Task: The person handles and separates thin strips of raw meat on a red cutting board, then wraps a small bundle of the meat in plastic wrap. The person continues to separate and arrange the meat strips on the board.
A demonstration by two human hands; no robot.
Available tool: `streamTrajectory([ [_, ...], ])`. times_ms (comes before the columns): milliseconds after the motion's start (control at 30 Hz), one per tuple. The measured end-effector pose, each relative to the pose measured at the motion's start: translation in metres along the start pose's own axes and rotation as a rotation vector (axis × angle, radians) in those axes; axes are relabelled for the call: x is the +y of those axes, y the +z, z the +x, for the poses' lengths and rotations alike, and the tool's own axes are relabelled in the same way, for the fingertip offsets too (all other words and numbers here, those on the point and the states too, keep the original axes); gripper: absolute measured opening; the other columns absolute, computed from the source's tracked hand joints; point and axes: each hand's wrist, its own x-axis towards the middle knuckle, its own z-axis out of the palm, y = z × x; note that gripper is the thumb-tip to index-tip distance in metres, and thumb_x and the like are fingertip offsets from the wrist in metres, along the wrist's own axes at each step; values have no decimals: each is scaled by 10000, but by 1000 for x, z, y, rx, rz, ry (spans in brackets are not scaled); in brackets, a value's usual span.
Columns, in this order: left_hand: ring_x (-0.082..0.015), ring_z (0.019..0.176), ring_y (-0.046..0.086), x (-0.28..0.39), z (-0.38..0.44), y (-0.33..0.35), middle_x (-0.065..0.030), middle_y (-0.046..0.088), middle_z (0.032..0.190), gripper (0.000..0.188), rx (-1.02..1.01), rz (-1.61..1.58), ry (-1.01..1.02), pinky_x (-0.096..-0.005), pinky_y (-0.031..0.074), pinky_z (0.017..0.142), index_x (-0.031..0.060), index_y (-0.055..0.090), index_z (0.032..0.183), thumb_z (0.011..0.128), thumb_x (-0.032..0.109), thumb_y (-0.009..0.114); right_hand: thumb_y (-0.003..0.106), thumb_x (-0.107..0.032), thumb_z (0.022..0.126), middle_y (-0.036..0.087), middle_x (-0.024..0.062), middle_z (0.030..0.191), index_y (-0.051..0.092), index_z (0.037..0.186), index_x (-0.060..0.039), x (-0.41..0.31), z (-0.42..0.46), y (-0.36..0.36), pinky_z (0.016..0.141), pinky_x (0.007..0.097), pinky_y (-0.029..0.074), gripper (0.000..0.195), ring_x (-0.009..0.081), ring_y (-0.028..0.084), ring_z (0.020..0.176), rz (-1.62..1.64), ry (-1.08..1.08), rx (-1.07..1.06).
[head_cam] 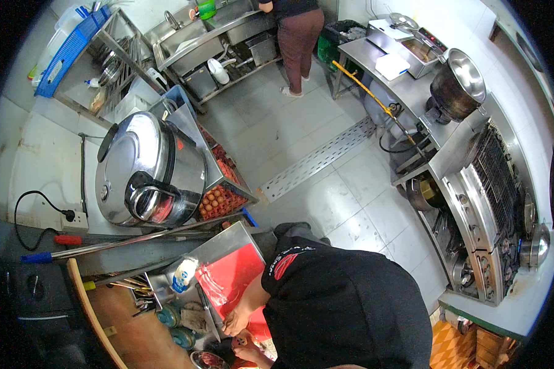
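A red cutting board (240,260) lies on the steel counter before me, with thin pale strips (214,286) on its left part. My right hand (236,319) is over the board's lower edge, fingers bent; whether it grips anything is unclear. Just below, my left hand (248,349) holds a small roundish item (241,342), too small to identify. A kitchen knife (207,310) rests along the board's left edge, close to my right hand. Beside it are a folded cloth (195,318), glass jars (168,316) and a white-and-blue squeeze bottle (183,275). A metal bowl (209,360) has dark red contents.
A large rice cooker (143,170) stands beyond the counter, above egg trays (219,203). Mop handles (120,244) cross the counter's far side. Another person (300,37) stands at the sink (189,41). A stove (480,221), steel pot (457,85) and fryer (420,50) line the right.
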Motion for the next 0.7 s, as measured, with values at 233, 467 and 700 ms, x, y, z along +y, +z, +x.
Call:
streamTrajectory([
  [233,-428,902,714,9,5,1,-251,734,1009,561,-95,76,-18,-512,572,801,-37,713,1085,654,235,946,609,-239,881,622,116,884,650,819,-79,5,4,0,785,426,546,177,280,635,924,56,95,-44],
  [467,-408,825,730,3,-2,4,-216,752,932,588,-163,152,-103,-509,581,733,-7,743,1007,744,512,825,617,-245,886,633,118,887,659,840,-74,0,11,7,787,427,545,182,276,636,923,137,126,-68],
  [700,-386,729,744,13,-3,-10,-185,764,847,715,-266,230,-159,-505,586,648,17,761,919,816,724,737,626,-251,892,644,121,890,668,861,-68,-1,15,7,789,427,544,190,272,637,921,212,153,-67],
])
